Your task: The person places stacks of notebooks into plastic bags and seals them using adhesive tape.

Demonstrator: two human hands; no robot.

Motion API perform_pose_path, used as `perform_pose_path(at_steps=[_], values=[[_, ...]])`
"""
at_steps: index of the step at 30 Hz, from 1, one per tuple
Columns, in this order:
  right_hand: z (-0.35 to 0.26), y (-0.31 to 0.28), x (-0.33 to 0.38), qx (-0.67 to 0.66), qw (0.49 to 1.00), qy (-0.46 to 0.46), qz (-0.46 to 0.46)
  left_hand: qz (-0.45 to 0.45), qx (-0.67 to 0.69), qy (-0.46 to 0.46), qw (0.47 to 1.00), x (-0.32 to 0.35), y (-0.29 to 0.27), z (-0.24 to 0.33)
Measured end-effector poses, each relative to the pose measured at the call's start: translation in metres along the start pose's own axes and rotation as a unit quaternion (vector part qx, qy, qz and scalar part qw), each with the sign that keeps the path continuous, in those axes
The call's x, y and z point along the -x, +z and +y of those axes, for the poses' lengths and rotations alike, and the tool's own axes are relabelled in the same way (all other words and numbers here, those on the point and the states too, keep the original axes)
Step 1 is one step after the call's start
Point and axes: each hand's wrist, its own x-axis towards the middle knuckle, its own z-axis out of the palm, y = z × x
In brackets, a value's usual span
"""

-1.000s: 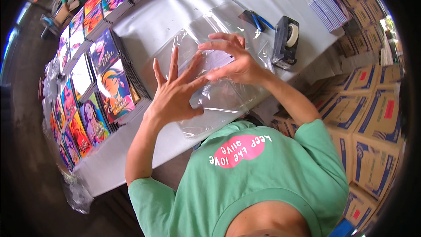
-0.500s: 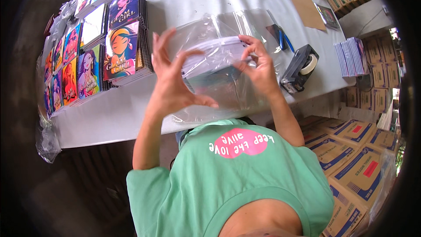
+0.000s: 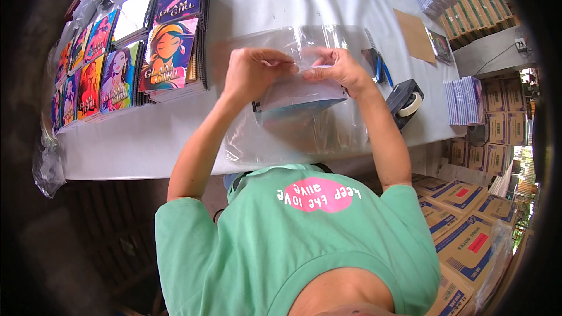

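Observation:
A clear plastic bag (image 3: 304, 96) holding a stack of notebooks is lifted a little above the white table (image 3: 146, 140). My left hand (image 3: 254, 73) pinches the bag's top edge on the left. My right hand (image 3: 339, 67) grips the same edge on the right, fingertips nearly meeting the left hand's. A pile of flat clear plastic bags (image 3: 281, 134) lies on the table underneath.
Rows of colourful spiral notebooks (image 3: 170, 41) line the table's left side. A black tape dispenser (image 3: 407, 102), blue scissors (image 3: 380, 67) and a brown envelope (image 3: 414, 35) lie to the right. Stacked cardboard boxes (image 3: 462, 234) stand right of the table.
Both hands went from lying flat on the plastic to lifting the bagged stack, and now pinch its top edge together. The camera view shifted over the table.

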Motion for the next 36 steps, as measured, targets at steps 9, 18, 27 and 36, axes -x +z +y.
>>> perform_pose_path(at_steps=[9, 18, 27, 36], values=[[-0.003, 0.01, 0.008, 0.152, 0.979, -0.117, 0.071, -0.08, -0.01, 0.073, 0.994, 0.002, -0.016, -0.015], [-0.006, 0.02, 0.021, 0.344, 0.898, -0.244, 0.127, -0.022, -0.143, 0.187, 0.972, 0.005, -0.006, -0.009], [-0.018, 0.055, 0.064, 0.661, 0.677, -0.275, 0.171, -0.113, -0.17, 0.244, 0.948, 0.036, -0.003, 0.016], [0.084, -0.025, 0.149, 0.222, 0.787, -0.063, 0.572, 0.002, -0.228, 0.54, 0.81, 0.036, 0.012, -0.025]])
